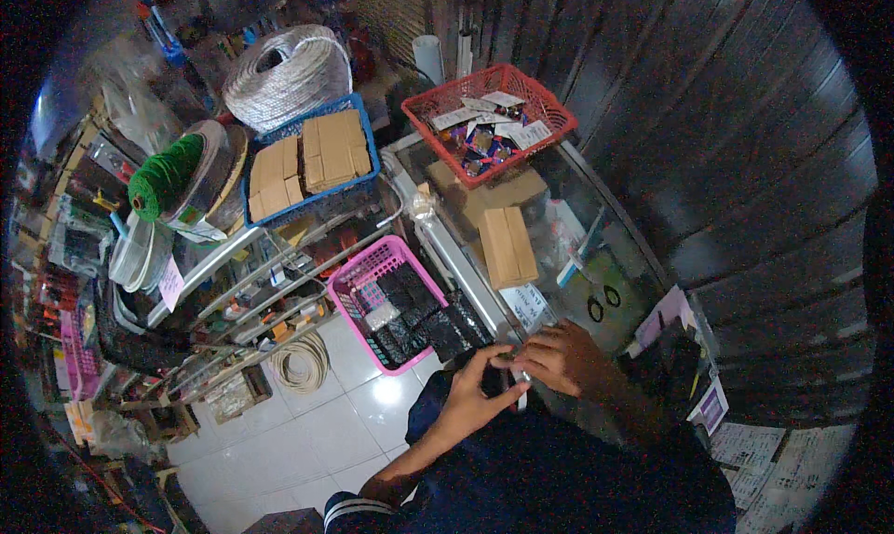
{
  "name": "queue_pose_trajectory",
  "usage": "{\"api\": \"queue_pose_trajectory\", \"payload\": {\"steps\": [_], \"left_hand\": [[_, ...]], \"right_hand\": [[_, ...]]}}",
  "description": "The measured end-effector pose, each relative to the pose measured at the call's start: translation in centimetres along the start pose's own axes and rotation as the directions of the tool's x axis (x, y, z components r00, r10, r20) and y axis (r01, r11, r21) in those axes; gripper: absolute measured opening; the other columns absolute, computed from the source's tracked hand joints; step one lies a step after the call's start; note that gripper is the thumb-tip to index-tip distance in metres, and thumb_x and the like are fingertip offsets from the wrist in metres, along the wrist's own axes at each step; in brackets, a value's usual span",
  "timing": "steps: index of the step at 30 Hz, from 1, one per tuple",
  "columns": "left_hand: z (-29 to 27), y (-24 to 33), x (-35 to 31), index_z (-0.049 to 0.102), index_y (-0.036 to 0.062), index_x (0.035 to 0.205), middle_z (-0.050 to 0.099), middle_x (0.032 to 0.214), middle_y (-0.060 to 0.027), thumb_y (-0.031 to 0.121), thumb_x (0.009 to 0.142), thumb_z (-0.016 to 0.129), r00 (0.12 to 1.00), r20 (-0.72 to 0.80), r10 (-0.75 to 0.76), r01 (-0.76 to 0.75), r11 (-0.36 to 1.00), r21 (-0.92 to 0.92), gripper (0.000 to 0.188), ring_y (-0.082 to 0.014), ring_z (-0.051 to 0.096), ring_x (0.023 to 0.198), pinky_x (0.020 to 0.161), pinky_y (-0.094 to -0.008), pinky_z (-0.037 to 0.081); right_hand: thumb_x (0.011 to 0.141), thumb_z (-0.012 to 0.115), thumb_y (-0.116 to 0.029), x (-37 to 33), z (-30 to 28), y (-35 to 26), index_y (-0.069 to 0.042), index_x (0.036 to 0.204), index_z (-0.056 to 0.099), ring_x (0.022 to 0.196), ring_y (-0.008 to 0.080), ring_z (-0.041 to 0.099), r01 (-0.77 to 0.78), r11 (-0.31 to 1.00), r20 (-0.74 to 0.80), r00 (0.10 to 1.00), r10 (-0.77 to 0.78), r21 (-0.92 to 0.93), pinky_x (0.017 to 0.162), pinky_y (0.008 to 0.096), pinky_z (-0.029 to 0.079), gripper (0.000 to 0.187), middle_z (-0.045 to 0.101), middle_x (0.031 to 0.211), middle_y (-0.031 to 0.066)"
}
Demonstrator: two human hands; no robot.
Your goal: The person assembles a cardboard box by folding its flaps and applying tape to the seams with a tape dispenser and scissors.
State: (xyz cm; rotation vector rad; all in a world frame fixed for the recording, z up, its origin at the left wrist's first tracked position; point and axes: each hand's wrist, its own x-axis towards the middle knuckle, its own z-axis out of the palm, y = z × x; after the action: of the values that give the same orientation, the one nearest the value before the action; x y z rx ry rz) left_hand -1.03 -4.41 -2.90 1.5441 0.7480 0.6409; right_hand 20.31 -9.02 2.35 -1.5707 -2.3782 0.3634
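Note:
My left hand [470, 394] is curved into a C, its thumb and fingertips closed at a small, shiny, pale thing [519, 376] too small to name. From the other side my right hand [557, 359] meets it, fingers bent and pressed together at the same spot. Both hands are just over the near end of a glass counter. Beyond them a white paper slip [527, 305] with writing lies beside a closed brown cardboard box [507, 246]. Two black rings [596, 309] rest to the right of the slip.
A red basket [564, 117] of small packets stands at the counter's far end. Below left, a pink basket [337, 297] holds black wrapped parcels. A blue crate [374, 152] carries folded cardboard near a rope coil [298, 78] and green twine [168, 175]. Corrugated shutters [745, 162] rise on the right.

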Motion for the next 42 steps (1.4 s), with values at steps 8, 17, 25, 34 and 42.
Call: {"api": "queue_pose_trajectory", "payload": {"steps": [8, 17, 25, 34, 42], "left_hand": [[0.2, -1.5, 0.6, 0.074, 0.0050, 0.101, 0.072, 0.094, -0.0079, 0.017, 0.083, 0.084, 0.987, 0.126, 0.102, -0.098, 0.994, -0.038, 0.023, -0.0208, 0.067, 0.091, 0.084, -0.0341, 0.052], [0.6, 0.5, 1.0, 0.077, 0.0059, 0.090, 0.070, 0.086, -0.0110, 0.021, 0.084, 0.084, 0.988, 0.094, 0.122, -0.128, 0.990, 0.065, 0.018, -0.0263, 0.065, 0.084, 0.079, -0.0366, 0.050], [0.3, 0.6, 1.7, 0.076, 0.0099, 0.092, 0.071, 0.089, -0.0077, 0.018, 0.084, 0.082, 0.939, 0.173, 0.298, -0.313, 0.947, 0.070, 0.013, -0.0274, 0.065, 0.085, 0.078, -0.0389, 0.049], [0.4, 1.9, 1.7, 0.067, 0.0090, 0.090, 0.071, 0.092, -0.0040, 0.022, 0.089, 0.077, 0.813, 0.289, 0.505, -0.579, 0.749, 0.322, 0.016, -0.0213, 0.066, 0.090, 0.078, -0.0373, 0.046], [1.3, 0.8, 2.0, 0.063, 0.0112, 0.089, 0.070, 0.090, -0.0038, 0.027, 0.092, 0.072, 0.715, 0.424, 0.556, -0.698, 0.527, 0.485, 0.018, -0.0183, 0.068, 0.088, 0.081, -0.0347, 0.045]], "right_hand": [[0.091, 0.067, -0.027, -0.3, -1.6, -0.7, -0.017, 0.098, 0.074, 0.099, 0.0201, 0.066, -0.062, 0.996, 0.132, 0.989, 0.069, -0.061, 0.090, 0.0394, 0.044, 0.014, 0.071, 0.100, -0.0007], [0.085, 0.076, -0.034, -0.9, -4.2, -1.9, -0.024, 0.096, 0.077, 0.098, 0.0195, 0.067, -0.103, 0.991, 0.216, 0.969, 0.119, -0.084, 0.092, 0.0447, 0.045, 0.015, 0.072, 0.104, -0.0032], [0.083, 0.080, -0.035, -1.9, -4.7, -2.7, -0.018, 0.114, 0.073, 0.098, 0.0265, 0.068, -0.132, 0.991, -0.008, 0.991, 0.132, -0.001, 0.088, 0.0485, 0.048, 0.036, 0.071, 0.112, 0.0068], [0.088, 0.077, -0.022, -7.3, -1.9, 6.2, -0.009, 0.129, 0.064, 0.114, 0.0370, 0.064, -0.691, 0.691, -0.271, 0.637, 0.721, 0.212, 0.102, 0.0485, 0.047, 0.045, 0.070, 0.119, 0.0174], [0.085, 0.077, -0.019, -8.1, 1.8, 8.0, -0.007, 0.125, 0.066, 0.117, 0.0386, 0.058, -0.782, 0.623, -0.339, 0.581, 0.740, 0.020, 0.102, 0.0477, 0.046, 0.043, 0.067, 0.120, 0.0198]]}}
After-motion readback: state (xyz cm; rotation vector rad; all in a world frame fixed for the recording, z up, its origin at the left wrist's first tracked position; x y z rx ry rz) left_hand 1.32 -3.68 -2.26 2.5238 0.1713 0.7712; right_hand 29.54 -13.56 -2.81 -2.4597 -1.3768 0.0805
